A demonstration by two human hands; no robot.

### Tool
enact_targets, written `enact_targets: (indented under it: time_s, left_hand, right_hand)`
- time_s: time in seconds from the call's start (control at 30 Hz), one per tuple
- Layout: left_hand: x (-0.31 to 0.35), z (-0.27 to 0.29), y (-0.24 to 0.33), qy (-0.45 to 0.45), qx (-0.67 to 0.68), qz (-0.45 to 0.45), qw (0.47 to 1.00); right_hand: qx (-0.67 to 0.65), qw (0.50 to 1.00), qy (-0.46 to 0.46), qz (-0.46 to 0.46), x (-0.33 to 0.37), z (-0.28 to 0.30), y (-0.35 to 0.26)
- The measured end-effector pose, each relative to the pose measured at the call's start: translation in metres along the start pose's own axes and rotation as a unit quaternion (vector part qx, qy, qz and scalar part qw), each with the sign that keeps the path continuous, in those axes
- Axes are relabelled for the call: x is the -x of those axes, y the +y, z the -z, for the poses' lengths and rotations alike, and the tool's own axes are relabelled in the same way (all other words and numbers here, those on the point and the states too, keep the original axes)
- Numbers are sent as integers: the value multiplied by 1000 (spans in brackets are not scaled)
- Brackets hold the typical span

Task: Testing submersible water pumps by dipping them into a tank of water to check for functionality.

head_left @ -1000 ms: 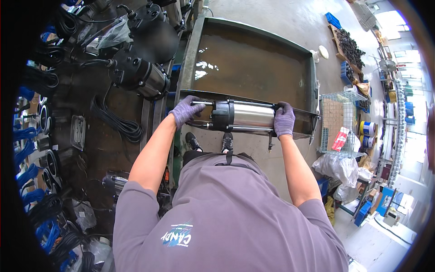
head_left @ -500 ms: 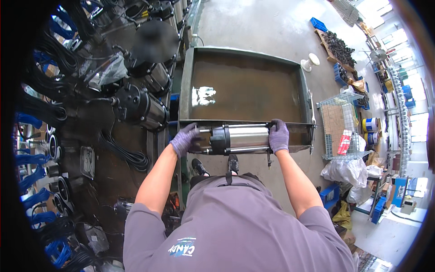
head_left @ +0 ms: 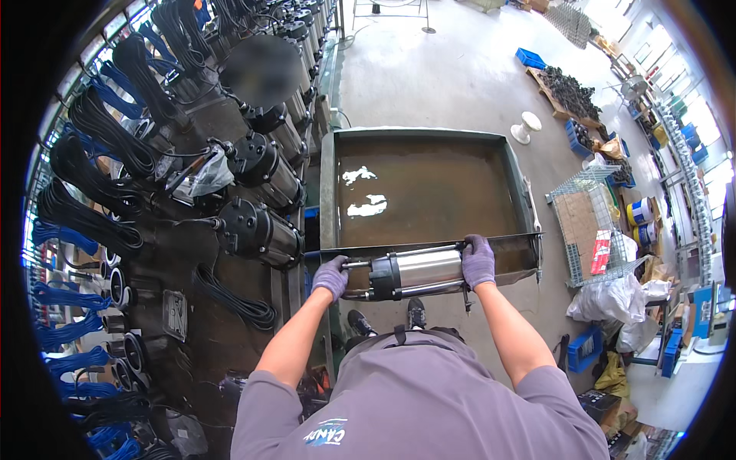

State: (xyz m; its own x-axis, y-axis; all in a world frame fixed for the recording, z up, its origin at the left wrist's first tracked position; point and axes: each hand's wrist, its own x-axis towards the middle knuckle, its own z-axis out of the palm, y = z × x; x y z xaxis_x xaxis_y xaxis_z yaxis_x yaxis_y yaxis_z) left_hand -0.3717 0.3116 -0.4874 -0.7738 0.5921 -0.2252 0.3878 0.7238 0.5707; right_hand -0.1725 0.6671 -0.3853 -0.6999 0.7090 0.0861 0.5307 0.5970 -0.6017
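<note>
A steel pump body (head_left: 429,268) with a black end collar and long side rods lies crosswise in front of me. My left hand (head_left: 330,277), in a purple glove, is closed around the rod ends at its left. My right hand (head_left: 478,261), gloved alike, grips the right end of the bright cylinder. The pump is level with the narrow near section of a metal tank (head_left: 328,184) and just over it or at its edge; I cannot tell whether it rests there. Brown water (head_left: 429,192) fills the tank's larger far section.
On the left, a bench (head_left: 222,356) carries black-capped pump motors (head_left: 261,234), coiled black cables (head_left: 238,299) and blue cables. To the right stand a wire basket (head_left: 575,222), a white spool (head_left: 526,128), plastic bags (head_left: 609,299) and a blue bin (head_left: 585,349).
The view has shifted, so the tank and pump appear lower in the picture. The pump now looks slightly tilted, right end higher. Both hands keep their hold on it.
</note>
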Motion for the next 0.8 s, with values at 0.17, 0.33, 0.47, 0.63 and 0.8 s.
enact_targets:
  time_s: [0.17, 0.33, 0.47, 0.63, 0.8]
  left_hand:
    - [11, 46, 63, -148, 639, 268, 705]
    - [5, 42, 36, -136, 616, 238, 739]
    - [-2, 59, 34, -216, 202, 102, 950]
    - [4, 47, 54, -68, -135, 28, 988]
    - [7, 62, 48, -76, -119, 5, 990]
  right_hand:
    - [-5, 1000, 13, -4, -1, 0, 8]
    - [-18, 1000, 15, 4, -1, -3, 8]
    - [-17, 1000, 11, 5, -1, -3, 4]
    - [-10, 1000, 16, -8, 0, -1, 11]
    - [-17, 1000, 14, -2, 2, -3, 9]
